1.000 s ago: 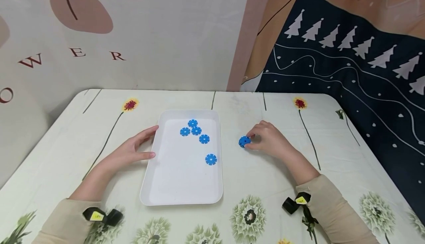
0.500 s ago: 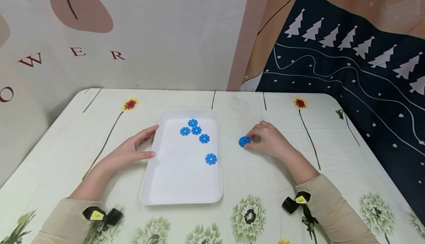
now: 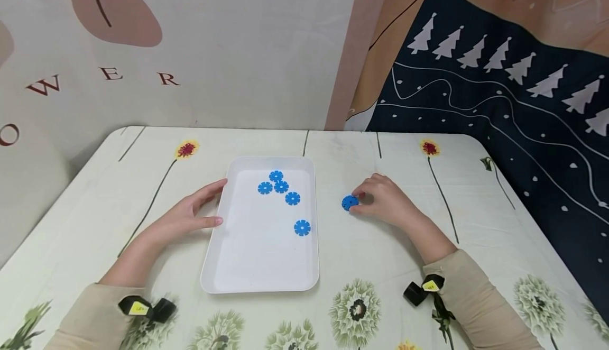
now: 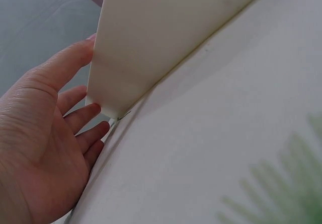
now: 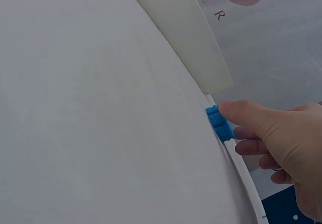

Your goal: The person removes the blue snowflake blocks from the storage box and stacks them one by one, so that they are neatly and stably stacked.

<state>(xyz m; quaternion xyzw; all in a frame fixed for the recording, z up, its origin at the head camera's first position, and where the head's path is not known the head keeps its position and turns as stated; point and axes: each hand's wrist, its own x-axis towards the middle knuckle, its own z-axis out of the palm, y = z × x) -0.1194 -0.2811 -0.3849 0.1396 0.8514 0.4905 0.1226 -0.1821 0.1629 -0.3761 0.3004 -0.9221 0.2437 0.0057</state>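
My left hand point(image 3: 189, 213) rests at the left side of a white tray point(image 3: 257, 260), thumb and fingers relaxed, fingertips right at the rim. In the left wrist view these fingers reach the tray's outer wall point(image 4: 136, 43). Several blue notched plastic discs point(image 3: 292, 198) lie flat in the tray, most near its far end and one by the right wall. To the right of the tray, my right hand point(image 3: 387, 199) pinches a small stack of blue notched discs point(image 3: 349, 203) between thumb and fingers. The right wrist view shows the stack point(image 5: 220, 123) edge-on, low at the tabletop.
A floral cloth point(image 3: 476, 196) covers the table. Behind it hangs a pale printed curtain point(image 3: 247, 48), with a dark tree-patterned fabric point(image 3: 476, 85) along the right side. Black wrist cameras point(image 3: 162, 311) are strapped over beige sleeves point(image 3: 480, 297).
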